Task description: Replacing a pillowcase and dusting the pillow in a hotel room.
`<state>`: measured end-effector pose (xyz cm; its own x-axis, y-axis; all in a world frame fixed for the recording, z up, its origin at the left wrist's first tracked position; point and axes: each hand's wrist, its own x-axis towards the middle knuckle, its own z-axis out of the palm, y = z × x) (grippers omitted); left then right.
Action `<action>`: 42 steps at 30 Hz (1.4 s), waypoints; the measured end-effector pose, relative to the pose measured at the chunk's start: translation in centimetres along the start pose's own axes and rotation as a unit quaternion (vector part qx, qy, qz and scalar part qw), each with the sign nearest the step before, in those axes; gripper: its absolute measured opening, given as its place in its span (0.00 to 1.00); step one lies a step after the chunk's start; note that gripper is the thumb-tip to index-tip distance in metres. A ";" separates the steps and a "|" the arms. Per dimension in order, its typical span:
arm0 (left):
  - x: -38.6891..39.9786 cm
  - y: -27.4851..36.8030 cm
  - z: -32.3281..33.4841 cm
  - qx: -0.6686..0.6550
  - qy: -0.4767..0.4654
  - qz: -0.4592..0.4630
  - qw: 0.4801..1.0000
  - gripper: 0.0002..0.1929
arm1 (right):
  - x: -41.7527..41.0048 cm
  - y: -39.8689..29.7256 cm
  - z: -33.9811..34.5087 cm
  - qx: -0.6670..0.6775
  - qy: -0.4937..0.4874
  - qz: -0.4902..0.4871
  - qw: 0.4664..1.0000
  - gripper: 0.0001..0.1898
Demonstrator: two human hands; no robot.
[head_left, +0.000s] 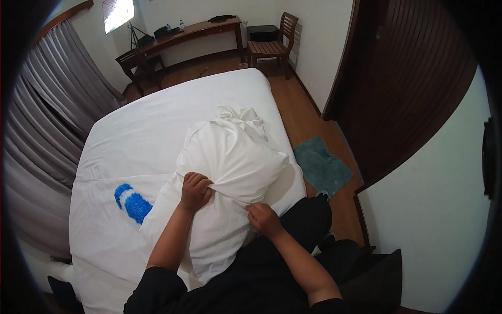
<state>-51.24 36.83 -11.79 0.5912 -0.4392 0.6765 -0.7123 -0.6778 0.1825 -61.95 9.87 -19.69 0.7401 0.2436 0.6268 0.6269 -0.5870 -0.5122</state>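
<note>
A plump white pillow [229, 157] in a loose fabric cover lies before me near the right edge of the bed. My left hand [196, 190] grips the white cloth at the pillow's near side, fingers curled over a fold. To its right, my right hand [263, 219] pinches the same fabric between thumb and fingers. Creases run between both hands and up over the pillow. Crumpled white cloth [247, 119] bunches at the pillow's far end. Whether it belongs to the same cover I cannot tell.
White sheeting covers the bed [157, 117]. A blue and white fluffy item [135, 204] lies left of the pillow, partly hidden. On the wooden floor is a green mat [323, 167]. Beyond the bed stand a wooden desk [196, 29] and a chair [270, 47]. Grey curtains [51, 98] hang left.
</note>
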 end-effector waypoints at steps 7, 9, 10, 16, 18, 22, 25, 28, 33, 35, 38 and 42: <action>-0.7 0.9 -0.1 0.000 -0.043 0.039 0.998 0.07 | 4.4 -2.1 -0.2 -0.042 0.065 0.082 0.994 0.11; 1.1 3.2 0.0 -0.015 -0.019 0.021 0.999 0.08 | 5.3 -1.4 0.1 -0.067 0.048 0.092 0.992 0.10; 1.8 4.3 0.1 -0.027 0.004 0.000 1.000 0.10 | 5.5 -1.0 0.3 -0.088 0.029 0.100 0.991 0.09; 1.1 4.7 2.2 -0.013 -0.057 0.003 0.998 0.16 | 3.4 -0.7 1.6 -0.142 0.009 0.002 0.990 0.04; 0.7 3.8 2.7 -0.009 -0.043 0.039 0.998 0.15 | 2.4 -0.9 1.8 -0.124 -0.003 -0.035 0.992 0.02; 0.5 3.6 3.2 -0.042 -0.001 0.038 0.998 0.14 | 1.8 2.5 0.6 -0.160 -0.023 0.028 0.986 0.05; 0.4 3.4 3.6 -0.049 -0.001 0.044 0.998 0.14 | 1.7 4.6 0.2 -0.180 -0.003 0.204 0.962 0.05; 0.4 3.2 3.5 -0.044 -0.021 0.039 0.998 0.14 | 0.1 3.5 1.5 -0.203 -0.161 0.276 0.926 0.04; -0.1 2.9 2.9 -0.039 -0.052 0.036 0.997 0.14 | 1.0 2.9 0.9 -0.096 -0.296 0.265 0.913 0.09; 0.7 3.7 2.4 -0.063 -0.031 0.035 0.997 0.13 | 1.0 4.4 -1.5 0.008 -0.337 0.277 0.900 0.19; -0.5 4.3 1.4 -0.086 -0.055 0.018 0.995 0.14 | 0.8 6.2 -1.9 0.091 -0.327 0.402 0.850 0.23; -1.9 6.1 -0.1 -0.113 -0.135 -0.045 0.983 0.10 | -0.5 8.8 0.9 0.156 -0.166 0.504 0.833 0.29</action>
<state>-56.75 33.58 -11.95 0.7131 -0.5438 0.4424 -0.7000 -0.5861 0.4079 -56.58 5.26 -25.04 0.9230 -0.0216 -0.3843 -0.3594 -0.4056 -0.8404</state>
